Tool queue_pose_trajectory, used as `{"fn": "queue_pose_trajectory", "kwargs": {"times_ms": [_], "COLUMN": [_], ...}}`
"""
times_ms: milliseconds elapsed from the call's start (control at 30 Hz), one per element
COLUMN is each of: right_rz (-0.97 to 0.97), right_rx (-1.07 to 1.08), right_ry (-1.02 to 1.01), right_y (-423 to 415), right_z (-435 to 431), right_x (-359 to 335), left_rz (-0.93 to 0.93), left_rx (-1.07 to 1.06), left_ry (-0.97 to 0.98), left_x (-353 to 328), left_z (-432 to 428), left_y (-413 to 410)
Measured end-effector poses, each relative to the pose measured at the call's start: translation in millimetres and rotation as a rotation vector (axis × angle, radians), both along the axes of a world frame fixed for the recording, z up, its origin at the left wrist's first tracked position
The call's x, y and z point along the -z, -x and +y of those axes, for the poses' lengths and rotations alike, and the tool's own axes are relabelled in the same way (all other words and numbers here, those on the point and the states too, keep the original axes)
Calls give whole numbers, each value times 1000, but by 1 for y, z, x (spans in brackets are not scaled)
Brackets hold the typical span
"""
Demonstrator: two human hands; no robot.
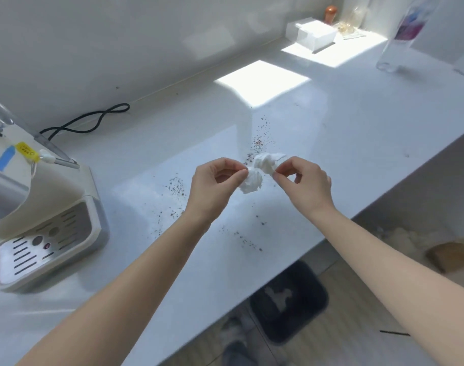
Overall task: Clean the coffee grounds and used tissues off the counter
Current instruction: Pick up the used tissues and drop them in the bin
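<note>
Centrally, over the white counter (pixel 357 122), a person's two bare hands meet on crumpled white tissue (pixel 252 182). The left hand (pixel 220 180) pinches the nearer wad between thumb and forefinger, the other fingers curled under. The right hand (pixel 302 180) pinches the farther, looser wad in the same manner, so that the tissue spans the gap between both hands. Whether the tissue touches the counter or hangs just above it cannot be told. Coffee grounds (pixel 259 141) lie scattered as dark specks: one trail just beyond the tissue, a second patch beside the left wrist, and a third, thinner scatter near the counter's front edge between the forearms. At the left stands a cream coffee machine (pixel 67 207) with a slotted metal drip tray (pixel 35 249), and a black cable (pixel 88 122) loops behind it along the wall. At the far right corner, well apart from the hands, sit a white box (pixel 315 35) and a clear bottle (pixel 402 35) in sunlight. Below the counter's edge, a dark bin (pixel 288 299) stands on the wooden floor.
</note>
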State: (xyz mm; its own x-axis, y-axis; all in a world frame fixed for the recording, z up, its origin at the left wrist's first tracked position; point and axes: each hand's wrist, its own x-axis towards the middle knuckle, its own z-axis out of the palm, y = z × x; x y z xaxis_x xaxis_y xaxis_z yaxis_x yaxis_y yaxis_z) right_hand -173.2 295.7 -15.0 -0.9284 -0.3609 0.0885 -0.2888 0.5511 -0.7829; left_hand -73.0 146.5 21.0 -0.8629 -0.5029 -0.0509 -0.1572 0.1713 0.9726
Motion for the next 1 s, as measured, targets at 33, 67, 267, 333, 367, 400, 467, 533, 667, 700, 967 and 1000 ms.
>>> {"fn": "queue_pose_trajectory", "kwargs": {"times_ms": [33, 67, 267, 333, 367, 400, 467, 533, 667, 700, 967, 1000], "right_rz": [-6, -16, -86, -135, -162, -192, -254, -333, -473, -509, -740, -768], "right_rx": [15, 32, 116, 121, 127, 135, 149, 147, 142, 143, 204, 203], "right_ry": [-7, -19, -85, -66, -61, -69, -126, -221, -358, -373, -385, -382], "right_y": [-3, -7, -33, -43, -47, -51, -59, -65, -81, -85, -112, -112], "right_z": [16, 32, 125, 148, 158, 166, 181, 191, 199, 199, 189, 186], "right_x": [-1, -1, 14, 24, 30, 37, 53, 70, 105, 114, 173, 178], "left_rz": [-4, -9, -76, -100, -114, -132, -174, -229, -354, -385, -573, -591], "left_rx": [29, 63, 209, 224, 232, 241, 259, 274, 299, 302, 252, 238], "left_ry": [-6, -14, -68, -70, -60, -43, -1, 53, 119, 126, 112, 106], "left_x": [1, 2, 21, 33, 40, 48, 64, 81, 116, 124, 189, 196], "left_z": [15, 31, 112, 136, 146, 156, 171, 180, 185, 185, 189, 189], "left_y": [-1, -2, -13, -21, -25, -29, -36, -42, -55, -57, -81, -83]}}
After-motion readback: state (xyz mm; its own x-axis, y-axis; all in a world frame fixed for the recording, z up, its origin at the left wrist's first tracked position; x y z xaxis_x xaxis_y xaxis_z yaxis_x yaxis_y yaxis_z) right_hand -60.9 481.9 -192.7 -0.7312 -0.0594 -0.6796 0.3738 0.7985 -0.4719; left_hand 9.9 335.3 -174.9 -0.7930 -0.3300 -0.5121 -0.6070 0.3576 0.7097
